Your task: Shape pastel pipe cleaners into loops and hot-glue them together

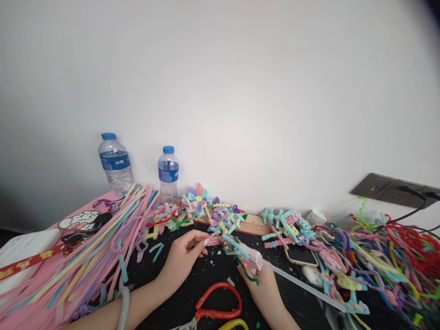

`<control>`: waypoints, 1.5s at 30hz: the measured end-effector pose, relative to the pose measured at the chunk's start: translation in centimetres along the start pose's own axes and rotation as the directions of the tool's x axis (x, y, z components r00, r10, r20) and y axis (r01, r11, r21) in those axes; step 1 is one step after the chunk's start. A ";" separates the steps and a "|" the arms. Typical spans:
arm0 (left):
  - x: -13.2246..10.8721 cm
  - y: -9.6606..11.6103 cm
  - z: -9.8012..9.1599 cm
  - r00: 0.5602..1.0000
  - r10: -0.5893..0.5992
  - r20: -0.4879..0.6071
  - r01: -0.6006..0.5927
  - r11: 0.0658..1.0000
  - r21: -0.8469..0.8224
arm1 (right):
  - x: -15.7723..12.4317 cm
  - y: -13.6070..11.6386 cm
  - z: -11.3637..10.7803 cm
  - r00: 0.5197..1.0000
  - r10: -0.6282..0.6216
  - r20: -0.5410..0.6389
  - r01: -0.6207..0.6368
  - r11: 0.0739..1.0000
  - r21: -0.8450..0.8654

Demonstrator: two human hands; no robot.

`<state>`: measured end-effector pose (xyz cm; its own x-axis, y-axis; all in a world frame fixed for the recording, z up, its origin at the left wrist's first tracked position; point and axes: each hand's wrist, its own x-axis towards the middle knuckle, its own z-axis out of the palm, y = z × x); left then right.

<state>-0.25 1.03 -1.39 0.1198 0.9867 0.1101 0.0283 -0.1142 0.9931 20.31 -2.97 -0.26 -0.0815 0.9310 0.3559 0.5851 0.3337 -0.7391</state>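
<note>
My left hand point(184, 256) pinches a short pink pipe cleaner piece point(214, 240) between thumb and fingertips. Wrapped round a pale pink glue gun point(253, 259) is my right hand point(266, 284), its fingers mostly hidden behind the gun. A long translucent glue stick point(305, 286) sticks out from the gun's back end, and a small red light glows on its body. The gun's front end is close to the pink piece; a clutter of pipe cleaner bits hides the nozzle, so contact is unclear. Just below my hands lie scissors with red handles point(220, 314).
Long pastel pipe cleaners point(103, 243) spread over the left side. Several pipe cleaner flowers point(198, 199) line the back. Two water bottles point(168, 172) stand against the wall. To the right are a phone point(301, 255), a tangled pipe cleaner heap point(371, 256) and a wall socket point(388, 189) with cables.
</note>
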 end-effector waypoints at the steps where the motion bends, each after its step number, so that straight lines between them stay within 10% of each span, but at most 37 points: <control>1: 0.0 0.0 0.0 1.000 -0.002 -0.001 0.002 1.000 0.000 | 0.0 0.0 0.0 1.000 0.001 -0.003 -0.001 1.000 0.000; 33: 0.0 0.0 -0.1 1.000 -0.006 0.001 0.006 1.000 -0.010 | -0.2 1.0 -0.1 0.995 0.067 -0.070 -0.080 0.976 -0.200; 45: -0.2 0.4 0.1 0.999 0.000 0.038 0.001 0.999 -0.042 | -0.2 1.1 0.0 0.986 0.119 -0.118 -0.166 0.802 -0.574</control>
<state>-0.20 0.81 -1.01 0.1572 0.9815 0.1089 -0.0128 -0.1083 0.9940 20.95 -2.74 -1.15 0.0849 0.9400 0.3304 0.9459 0.0282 -0.3233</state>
